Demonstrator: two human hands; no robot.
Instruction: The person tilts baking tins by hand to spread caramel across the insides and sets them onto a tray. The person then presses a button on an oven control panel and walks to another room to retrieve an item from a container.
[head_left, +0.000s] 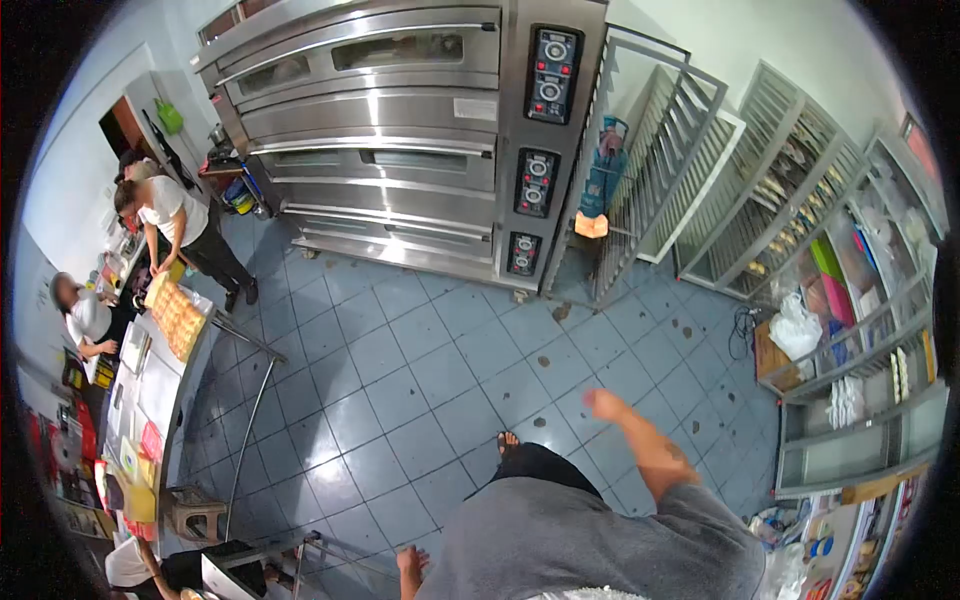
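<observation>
My right hand (600, 404) is held out in front of my body over the tiled floor (440, 350). It is small and blurred, so its fingers cannot be made out. Low in the view, my left hand (412, 562) hangs beside my grey shirt (560, 535), its fingers apart and nothing in them. Neither hand touches any object. One sandalled foot (508, 440) shows on the floor between them.
A large steel oven (375, 150) stands ahead, with metal racks (690, 180) to its right. Shelves (860, 440) line the right side. At left, people (175, 215) stand around a long table (165, 385) holding bread (175, 325); a stool (198, 515) is beside it.
</observation>
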